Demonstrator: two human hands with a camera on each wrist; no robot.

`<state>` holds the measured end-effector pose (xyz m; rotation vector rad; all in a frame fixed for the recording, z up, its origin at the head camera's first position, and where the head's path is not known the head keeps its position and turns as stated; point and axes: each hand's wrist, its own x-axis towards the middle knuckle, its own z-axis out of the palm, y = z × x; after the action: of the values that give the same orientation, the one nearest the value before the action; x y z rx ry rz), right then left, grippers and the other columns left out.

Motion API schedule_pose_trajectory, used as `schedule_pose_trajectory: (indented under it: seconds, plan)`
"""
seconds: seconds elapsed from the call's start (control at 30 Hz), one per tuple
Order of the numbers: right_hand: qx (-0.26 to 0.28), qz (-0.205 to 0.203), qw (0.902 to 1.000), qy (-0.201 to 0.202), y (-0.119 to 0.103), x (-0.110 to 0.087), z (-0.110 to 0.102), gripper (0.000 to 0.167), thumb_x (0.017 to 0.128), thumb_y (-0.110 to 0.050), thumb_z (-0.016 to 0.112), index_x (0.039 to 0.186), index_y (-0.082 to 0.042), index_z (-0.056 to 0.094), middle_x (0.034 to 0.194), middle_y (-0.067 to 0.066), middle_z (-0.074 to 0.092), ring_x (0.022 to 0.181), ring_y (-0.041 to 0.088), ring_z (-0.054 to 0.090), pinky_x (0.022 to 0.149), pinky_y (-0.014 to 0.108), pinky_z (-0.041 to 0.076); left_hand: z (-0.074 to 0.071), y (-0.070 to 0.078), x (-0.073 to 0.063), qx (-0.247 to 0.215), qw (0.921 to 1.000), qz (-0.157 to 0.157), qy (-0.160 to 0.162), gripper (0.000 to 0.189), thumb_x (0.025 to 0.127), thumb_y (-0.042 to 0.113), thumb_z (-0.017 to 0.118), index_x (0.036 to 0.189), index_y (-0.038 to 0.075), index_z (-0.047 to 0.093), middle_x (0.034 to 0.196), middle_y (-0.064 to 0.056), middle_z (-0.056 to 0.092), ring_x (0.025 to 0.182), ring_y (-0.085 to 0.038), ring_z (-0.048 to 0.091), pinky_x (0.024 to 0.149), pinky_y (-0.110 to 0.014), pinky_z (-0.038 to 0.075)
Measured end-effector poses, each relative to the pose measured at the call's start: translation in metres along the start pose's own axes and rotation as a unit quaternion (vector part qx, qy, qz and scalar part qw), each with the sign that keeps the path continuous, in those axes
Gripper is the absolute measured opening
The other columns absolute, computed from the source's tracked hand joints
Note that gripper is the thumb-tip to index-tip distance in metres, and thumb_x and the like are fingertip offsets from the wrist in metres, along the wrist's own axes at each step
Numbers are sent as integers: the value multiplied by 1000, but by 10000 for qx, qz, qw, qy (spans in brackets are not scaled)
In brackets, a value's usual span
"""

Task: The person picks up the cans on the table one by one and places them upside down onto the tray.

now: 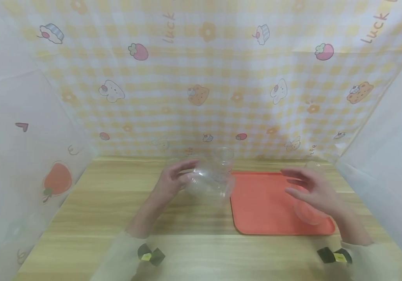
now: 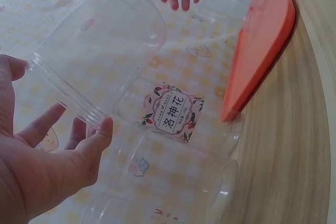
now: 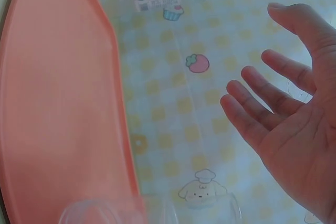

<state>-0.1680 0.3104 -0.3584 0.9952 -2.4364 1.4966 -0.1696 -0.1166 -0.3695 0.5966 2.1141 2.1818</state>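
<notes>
My left hand (image 1: 171,177) holds a clear plastic jar (image 2: 100,40) by its ridged neck, tilted, its base pointing away from the palm. Beside and below it in the left wrist view are more clear jars, one bearing a pink floral label (image 2: 173,111) with Chinese characters. At the right, my right hand (image 1: 315,187) hovers over the orange tray (image 1: 264,207) with nothing in it, fingers spread and loosely bent. Under that hand a clear round jar (image 1: 308,216) shows on the tray's right part; its outline is faint.
Another transparent jar (image 1: 223,156) stands towards the back, left of the tray. A further clear container (image 1: 315,166) shows behind the right hand. The wooden table (image 1: 116,203) meets a yellow checked cloth (image 1: 201,70) at the back, with pale sheets on both sides.
</notes>
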Motion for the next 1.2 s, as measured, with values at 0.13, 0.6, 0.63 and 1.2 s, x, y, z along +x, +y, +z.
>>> schedule_pose_trajectory:
  seconds: [0.13,0.6,0.63,1.2]
  plan:
    - [-22,51,10000,30,-1,3,4,56,83,19,72,136,10,54,132,6,63,119,13,61,97,27,52,-1,0,2,-14,10000,-9,42,47,97,15,62,142,2,56,145,-23,50,130,-33,51,105,-55,44]
    - [354,-149,9992,69,3,12,9,53,83,22,70,134,14,53,131,16,62,120,19,61,96,32,52,-1,3,7,20,9999,-73,94,48,98,21,64,143,6,56,145,-13,53,134,-30,48,106,-48,44]
    - [414,-198,9989,67,3,12,10,54,83,23,69,133,15,52,130,17,62,120,20,61,96,33,52,-1,3,8,-36,9999,-85,104,48,98,20,65,143,6,56,145,-13,53,134,-30,48,106,-48,44]
    - [825,-267,9961,135,5,21,24,52,86,23,66,135,15,51,132,18,61,122,26,60,99,39,51,4,2,13,-74,9997,-80,230,47,96,21,66,141,7,59,143,-13,54,132,-31,49,104,-50,46]
